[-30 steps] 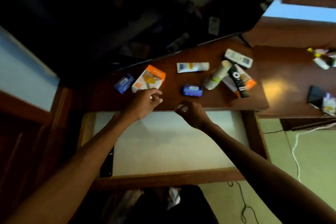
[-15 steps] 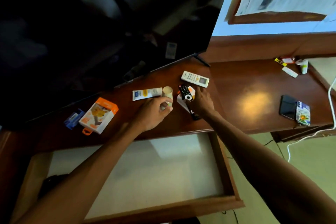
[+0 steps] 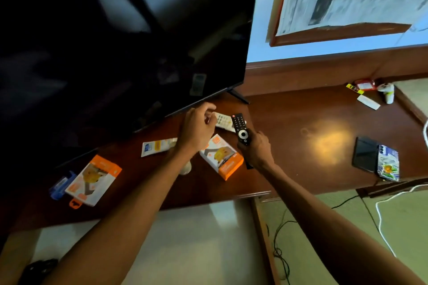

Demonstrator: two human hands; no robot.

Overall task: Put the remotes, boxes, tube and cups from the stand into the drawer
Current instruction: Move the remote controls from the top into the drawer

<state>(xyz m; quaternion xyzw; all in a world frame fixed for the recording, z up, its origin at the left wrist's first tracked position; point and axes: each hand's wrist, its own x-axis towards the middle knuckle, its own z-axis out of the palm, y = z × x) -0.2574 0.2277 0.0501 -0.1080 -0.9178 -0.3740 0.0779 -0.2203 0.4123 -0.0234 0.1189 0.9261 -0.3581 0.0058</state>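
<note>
My right hand (image 3: 256, 151) is shut on the black remote (image 3: 240, 128) and holds it just above the wooden stand (image 3: 289, 146). My left hand (image 3: 199, 127) reaches to the left end of the white remote (image 3: 224, 121), fingers curled and apart, nothing lifted. An orange-and-white box (image 3: 221, 161) lies between my wrists. The tube (image 3: 157, 147) lies left of my left wrist. The cups (image 3: 186, 167) lie on their side, half hidden under my left forearm. A second orange-and-white box (image 3: 92, 180) and a blue box (image 3: 60, 184) lie far left. Below, the drawer (image 3: 260, 227) stands open.
A large dark TV (image 3: 115, 41) overhangs the stand's back, its foot (image 3: 238, 96) near the remotes. A black phone (image 3: 364, 154) and a patterned case (image 3: 389, 165) lie at the right, small items (image 3: 370, 91) at the far corner. Cables (image 3: 283, 238) trail on the floor. A dark object (image 3: 39, 266) sits in the drawer's left corner.
My right hand has lifted the black remote off the orange box. My left hand has let go of the cups and moved back to the white remote.
</note>
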